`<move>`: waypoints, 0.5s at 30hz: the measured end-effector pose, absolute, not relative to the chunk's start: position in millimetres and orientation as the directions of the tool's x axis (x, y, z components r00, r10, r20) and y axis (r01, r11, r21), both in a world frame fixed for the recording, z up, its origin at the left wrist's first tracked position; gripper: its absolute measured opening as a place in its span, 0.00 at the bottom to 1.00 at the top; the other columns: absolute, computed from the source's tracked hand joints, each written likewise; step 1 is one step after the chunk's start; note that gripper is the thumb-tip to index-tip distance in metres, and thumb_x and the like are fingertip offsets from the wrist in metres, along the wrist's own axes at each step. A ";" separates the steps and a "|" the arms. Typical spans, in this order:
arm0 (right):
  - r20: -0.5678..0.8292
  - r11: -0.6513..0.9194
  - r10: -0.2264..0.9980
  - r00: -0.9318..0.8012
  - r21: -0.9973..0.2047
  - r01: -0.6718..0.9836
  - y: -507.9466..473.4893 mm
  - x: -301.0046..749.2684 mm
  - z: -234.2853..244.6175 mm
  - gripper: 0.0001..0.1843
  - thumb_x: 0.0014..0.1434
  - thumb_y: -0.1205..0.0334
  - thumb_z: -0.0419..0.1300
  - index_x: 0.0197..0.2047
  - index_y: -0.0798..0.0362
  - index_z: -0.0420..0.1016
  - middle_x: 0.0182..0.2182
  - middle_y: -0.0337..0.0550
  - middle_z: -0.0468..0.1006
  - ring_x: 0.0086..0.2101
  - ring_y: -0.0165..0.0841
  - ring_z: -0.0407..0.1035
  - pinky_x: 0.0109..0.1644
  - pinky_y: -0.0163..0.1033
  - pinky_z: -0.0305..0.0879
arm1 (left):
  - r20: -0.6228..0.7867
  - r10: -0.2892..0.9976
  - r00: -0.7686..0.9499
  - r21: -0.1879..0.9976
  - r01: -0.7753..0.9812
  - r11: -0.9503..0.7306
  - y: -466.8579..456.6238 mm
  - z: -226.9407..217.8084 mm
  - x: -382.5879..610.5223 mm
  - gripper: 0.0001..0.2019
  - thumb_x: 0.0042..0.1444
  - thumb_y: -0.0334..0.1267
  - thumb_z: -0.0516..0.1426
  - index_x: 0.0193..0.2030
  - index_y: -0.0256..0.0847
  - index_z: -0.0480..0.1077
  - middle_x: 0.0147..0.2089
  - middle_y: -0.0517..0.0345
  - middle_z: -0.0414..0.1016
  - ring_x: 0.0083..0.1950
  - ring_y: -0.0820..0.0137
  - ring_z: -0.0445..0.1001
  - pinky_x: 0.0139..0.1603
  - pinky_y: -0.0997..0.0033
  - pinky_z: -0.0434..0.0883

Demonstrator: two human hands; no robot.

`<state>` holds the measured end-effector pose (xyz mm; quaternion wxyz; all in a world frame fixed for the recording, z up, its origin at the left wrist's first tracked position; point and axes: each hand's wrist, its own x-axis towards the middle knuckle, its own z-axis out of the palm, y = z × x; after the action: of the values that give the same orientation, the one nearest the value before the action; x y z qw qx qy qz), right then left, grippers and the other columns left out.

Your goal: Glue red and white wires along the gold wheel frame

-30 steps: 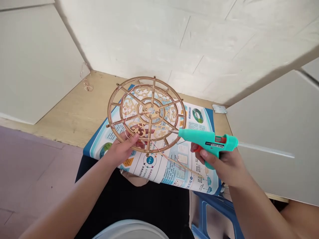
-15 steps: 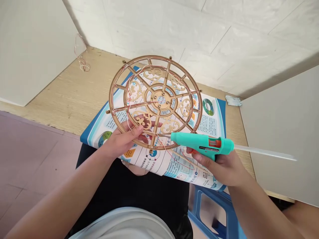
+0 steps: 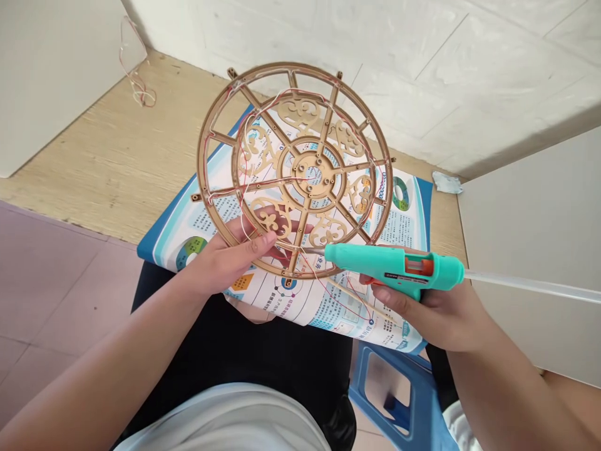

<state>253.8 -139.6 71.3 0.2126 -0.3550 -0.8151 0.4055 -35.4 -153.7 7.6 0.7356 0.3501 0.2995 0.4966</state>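
A round golden-brown openwork frame [image 3: 307, 212], with spokes and scroll ornaments, is held tilted up over a printed sheet. My left hand [image 3: 235, 254] grips its lower left rim, thumb on the near side and fingers behind. Thin red and white wires [image 3: 241, 188] run along its rings and one spoke, and loose ends hang below the rim. In my right hand [image 3: 436, 313] is a teal glue gun [image 3: 366, 258], pointing left. Its nozzle is at the frame's lower rim, close to the wires; exact contact cannot be made out. A clear glue stick [image 3: 530, 283] sticks out of its back.
The printed sheet [image 3: 173, 216] lies across the wooden surface [image 3: 107, 150] and over its front edge. A wire bundle [image 3: 141, 91] lies at back left, a small crumpled packet [image 3: 447, 183] at right. White panels flank both sides. A blue stool [image 3: 422, 388] stands below right.
The frame appears tilted more upright and larger in view. The glue gun has shifted slightly right in the picture, its nozzle still at the lower rim. Both grips are unchanged.
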 end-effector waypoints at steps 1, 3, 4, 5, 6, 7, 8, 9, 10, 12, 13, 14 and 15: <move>0.059 0.414 0.752 -0.656 -0.817 0.402 -139.3 252.6 71.9 0.07 0.67 0.68 0.62 0.38 0.47 0.70 0.29 0.37 0.71 0.28 0.31 0.71 0.28 0.35 0.67 | -0.097 0.940 0.326 0.817 -0.513 0.262 -154.0 7.9 -35.2 0.20 0.64 0.44 0.66 0.60 0.41 0.78 0.55 0.46 0.85 0.63 0.50 0.80 0.65 0.45 0.78; 0.051 0.404 0.755 -0.654 -0.822 0.401 -138.3 250.3 73.2 0.08 0.66 0.68 0.63 0.36 0.48 0.70 0.29 0.37 0.69 0.28 0.31 0.71 0.27 0.35 0.66 | -0.099 0.939 0.331 0.831 -0.492 0.261 -154.8 7.8 -35.7 0.18 0.65 0.45 0.65 0.59 0.41 0.79 0.56 0.46 0.85 0.62 0.51 0.81 0.64 0.47 0.78; 0.048 0.400 0.756 -0.653 -0.823 0.404 -137.7 249.3 73.9 0.08 0.66 0.68 0.63 0.35 0.48 0.69 0.29 0.37 0.69 0.27 0.31 0.70 0.27 0.35 0.66 | -0.095 0.937 0.336 0.837 -0.483 0.258 -155.1 7.4 -36.4 0.18 0.65 0.46 0.65 0.58 0.41 0.80 0.57 0.47 0.84 0.61 0.51 0.81 0.64 0.47 0.78; 0.038 0.397 0.754 -0.656 -0.821 0.410 -136.9 248.7 74.5 0.09 0.65 0.68 0.63 0.35 0.48 0.69 0.30 0.37 0.68 0.27 0.31 0.70 0.27 0.35 0.66 | -0.087 0.934 0.345 0.840 -0.478 0.255 -155.5 6.6 -37.3 0.18 0.65 0.46 0.65 0.59 0.42 0.80 0.58 0.47 0.84 0.62 0.51 0.81 0.63 0.48 0.79; 0.032 0.397 0.751 -0.660 -0.820 0.411 -136.2 248.3 74.9 0.09 0.65 0.68 0.63 0.35 0.48 0.69 0.30 0.37 0.68 0.27 0.30 0.70 0.27 0.35 0.66 | -0.079 0.931 0.356 0.842 -0.477 0.253 -155.7 5.6 -38.3 0.18 0.66 0.46 0.64 0.59 0.43 0.79 0.58 0.47 0.84 0.62 0.51 0.81 0.63 0.48 0.79; 0.024 0.394 0.748 -0.664 -0.821 0.414 -135.4 248.2 75.1 0.08 0.65 0.68 0.63 0.36 0.48 0.69 0.30 0.37 0.69 0.27 0.30 0.69 0.27 0.36 0.66 | -0.073 0.929 0.362 0.843 -0.475 0.251 -155.9 4.6 -39.4 0.18 0.66 0.46 0.64 0.60 0.44 0.79 0.58 0.48 0.84 0.62 0.52 0.81 0.62 0.49 0.80; 0.014 0.388 0.746 -0.666 -0.822 0.416 -134.8 248.3 75.2 0.08 0.65 0.68 0.63 0.36 0.48 0.69 0.30 0.37 0.69 0.27 0.30 0.69 0.27 0.36 0.66 | -0.068 0.928 0.366 0.846 -0.472 0.248 -156.0 3.6 -40.3 0.19 0.67 0.46 0.63 0.61 0.44 0.79 0.57 0.48 0.84 0.62 0.52 0.81 0.61 0.49 0.80; 0.006 0.382 0.745 -0.667 -0.824 0.418 -134.4 248.6 75.1 0.08 0.65 0.67 0.63 0.36 0.48 0.69 0.30 0.37 0.69 0.26 0.31 0.68 0.27 0.36 0.66 | -0.062 0.927 0.371 0.849 -0.469 0.245 -156.0 2.7 -41.1 0.19 0.67 0.46 0.63 0.62 0.44 0.78 0.57 0.48 0.84 0.62 0.52 0.81 0.61 0.50 0.80; -0.003 0.376 0.744 -0.668 -0.825 0.422 -134.1 249.0 75.0 0.08 0.65 0.67 0.64 0.36 0.48 0.69 0.30 0.37 0.68 0.26 0.31 0.68 0.27 0.37 0.66 | -0.057 0.924 0.379 0.850 -0.467 0.244 -155.9 2.1 -41.5 0.19 0.67 0.46 0.63 0.63 0.44 0.77 0.57 0.47 0.84 0.61 0.52 0.81 0.61 0.50 0.80; -0.024 0.361 0.749 -0.662 -0.824 0.437 -134.0 249.9 74.3 0.09 0.65 0.66 0.64 0.35 0.48 0.69 0.28 0.38 0.68 0.26 0.32 0.68 0.27 0.37 0.66 | -0.057 0.923 0.381 0.854 -0.460 0.242 -155.3 1.9 -41.4 0.20 0.68 0.45 0.62 0.63 0.43 0.77 0.57 0.47 0.84 0.60 0.53 0.82 0.59 0.51 0.80; -0.034 0.352 0.754 -0.656 -0.823 0.447 -134.1 250.2 73.8 0.08 0.65 0.66 0.65 0.35 0.48 0.69 0.28 0.38 0.68 0.26 0.32 0.69 0.27 0.38 0.66 | -0.057 0.925 0.376 0.858 -0.456 0.238 -154.9 2.2 -40.9 0.19 0.68 0.45 0.62 0.63 0.43 0.77 0.56 0.47 0.84 0.59 0.54 0.83 0.59 0.52 0.80; -0.037 0.347 0.759 -0.650 -0.822 0.452 -134.1 250.4 73.2 0.08 0.65 0.65 0.65 0.36 0.48 0.70 0.28 0.38 0.69 0.26 0.33 0.69 0.26 0.38 0.66 | -0.054 0.929 0.367 0.862 -0.453 0.229 -154.4 2.7 -40.2 0.19 0.68 0.44 0.62 0.63 0.42 0.77 0.56 0.47 0.85 0.58 0.54 0.83 0.59 0.52 0.80; -0.040 0.344 0.764 -0.644 -0.819 0.459 -134.1 250.5 72.6 0.07 0.65 0.65 0.65 0.36 0.48 0.71 0.28 0.39 0.70 0.27 0.34 0.70 0.26 0.39 0.66 | -0.049 0.934 0.354 0.867 -0.450 0.216 -154.0 3.4 -39.6 0.18 0.68 0.44 0.62 0.62 0.42 0.77 0.56 0.47 0.85 0.58 0.55 0.83 0.60 0.53 0.80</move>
<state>250.5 -134.1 72.6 0.1787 -0.3822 -0.7999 0.4268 -39.6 -154.0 3.4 0.7189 0.4004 0.3022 0.4812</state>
